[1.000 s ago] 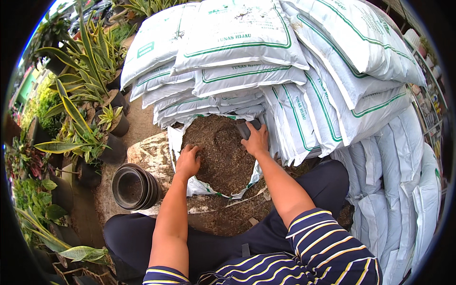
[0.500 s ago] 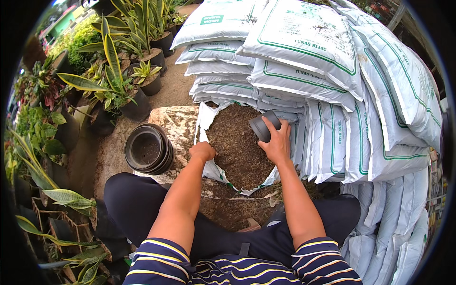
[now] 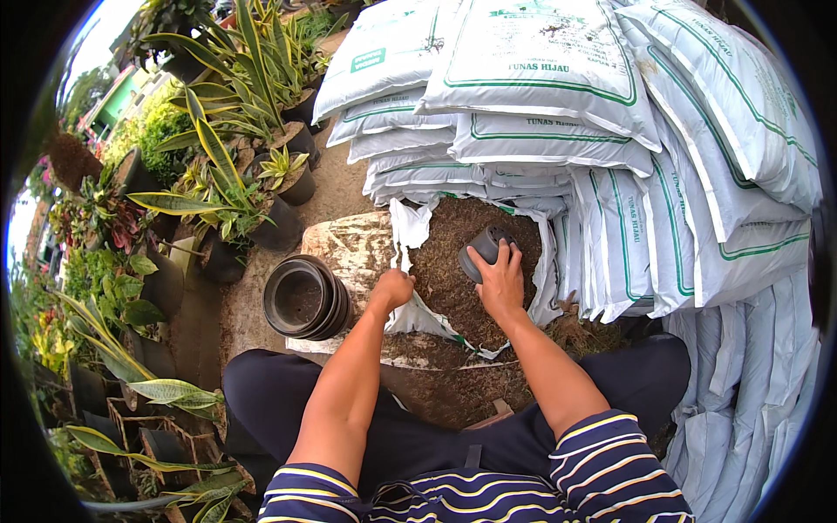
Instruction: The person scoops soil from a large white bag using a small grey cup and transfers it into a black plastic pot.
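At the left of the frame, potted plants (image 3: 218, 187) with long striped leaves are seen. Just right of them, left of centre, a stack of black plastic pots (image 3: 305, 298) lies tilted on the ground, mouths upward. The left hand (image 3: 392, 288) is found near the middle, closed into a fist on the torn white edge of the open soil sack (image 3: 410, 231), which is held back from the dark potting mix (image 3: 453, 261). Right of it, at centre, the right hand (image 3: 501, 283) is laid over a small black pot (image 3: 486, 248), its fingers curled around the pot's wall while the pot rests tipped on its side in the mix. The pot is judged to be light, thin and somewhat flexible, so it is best taken by the rim or wall with a moderate squeeze; once loaded it will be heavier and should be supported from beneath. The mix is judged loose, crumbly and easily spilled. Across the upper right, stacked white sacks (image 3: 610, 113) with green borders are piled behind and beside the open one.
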Demonstrator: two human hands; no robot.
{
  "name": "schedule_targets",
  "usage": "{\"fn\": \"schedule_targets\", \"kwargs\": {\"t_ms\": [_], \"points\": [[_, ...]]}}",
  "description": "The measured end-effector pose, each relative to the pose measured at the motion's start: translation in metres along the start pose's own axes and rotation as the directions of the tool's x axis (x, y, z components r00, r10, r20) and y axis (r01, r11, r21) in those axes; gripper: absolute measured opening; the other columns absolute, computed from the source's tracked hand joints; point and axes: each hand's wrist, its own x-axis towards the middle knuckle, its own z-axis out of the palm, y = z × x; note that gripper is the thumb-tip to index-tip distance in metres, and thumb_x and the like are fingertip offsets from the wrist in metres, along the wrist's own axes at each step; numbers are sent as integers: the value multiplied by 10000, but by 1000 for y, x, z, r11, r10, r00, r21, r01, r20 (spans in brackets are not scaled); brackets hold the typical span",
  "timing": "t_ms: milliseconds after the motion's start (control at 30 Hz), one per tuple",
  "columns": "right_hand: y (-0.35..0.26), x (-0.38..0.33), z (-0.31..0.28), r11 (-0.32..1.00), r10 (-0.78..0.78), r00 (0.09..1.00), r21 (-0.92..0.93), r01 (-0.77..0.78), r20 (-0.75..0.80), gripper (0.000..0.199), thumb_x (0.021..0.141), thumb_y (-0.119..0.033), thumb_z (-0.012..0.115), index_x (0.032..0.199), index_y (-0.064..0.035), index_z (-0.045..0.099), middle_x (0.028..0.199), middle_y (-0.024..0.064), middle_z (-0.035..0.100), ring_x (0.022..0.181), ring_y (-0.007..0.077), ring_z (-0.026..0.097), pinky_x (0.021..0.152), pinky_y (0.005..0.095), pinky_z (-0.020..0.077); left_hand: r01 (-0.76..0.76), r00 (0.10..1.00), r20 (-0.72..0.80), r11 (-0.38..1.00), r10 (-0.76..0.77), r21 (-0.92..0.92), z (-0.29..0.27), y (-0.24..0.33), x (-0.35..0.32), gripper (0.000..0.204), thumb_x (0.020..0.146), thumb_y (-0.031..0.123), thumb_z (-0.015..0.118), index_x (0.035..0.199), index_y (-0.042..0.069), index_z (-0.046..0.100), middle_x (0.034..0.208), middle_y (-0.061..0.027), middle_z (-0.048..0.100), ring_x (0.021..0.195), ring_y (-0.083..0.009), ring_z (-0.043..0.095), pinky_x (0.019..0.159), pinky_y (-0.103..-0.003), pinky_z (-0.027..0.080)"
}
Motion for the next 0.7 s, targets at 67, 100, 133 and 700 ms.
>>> {"fn": "schedule_targets", "kwargs": {"t_ms": [67, 100, 133, 700], "points": [[12, 10, -14, 995, 25, 1000, 93, -25, 9, 808, 724, -119, 910, 1442, -316, 596, 1510, 223, 382, 1389, 451, 388, 1106, 515, 481, 149, 982, -110, 987, -155, -62, 11, -1, -5, 375, 1002, 335, 620, 1133, 15, 764, 1223, -262, 712, 1148, -448, 668, 985, -527, 516], [16, 14, -20, 990, 32, 999, 139, -34, 12, 802, 714, -112, 916, 1428, -307, 609, 1503, 219, 381, 1381, 444, 393, 1106, 512, 482, 219, 959, -162, 970, -234, -103, 15, -2, -9, 382, 1005, 344, 630, 1092, 1, 772, 1181, -282, 720, 1119, -464, 672, 970, -533, 516], [15, 17, -28, 986, 18, 999, 168, -12, -33, 819, 688, -92, 928, 1419, -294, 619, 1481, 208, 378, 1356, 435, 401, 1103, 507, 481, 164, 965, -190, 980, -183, -110, 21, -14, -4, 346, 997, 306, 652, 1090, -10, 758, 1133, -294, 726, 1081, -460, 684, 959, -530, 521], [71, 30, 0, 754, 583, 808, 320, -574, 78, 876, 741, -96, 875, 1513, -246, 488, 1410, 252, 338, 1297, 506, 414, 1108, 560, 436, -299, 844, -493, 948, 212, -105, 36, 60, 13, 554, 979, 254, 679, 1468, 78, 488, 1507, -221, 432, 1389, -431, 413, 1154, -519, 363]]}}
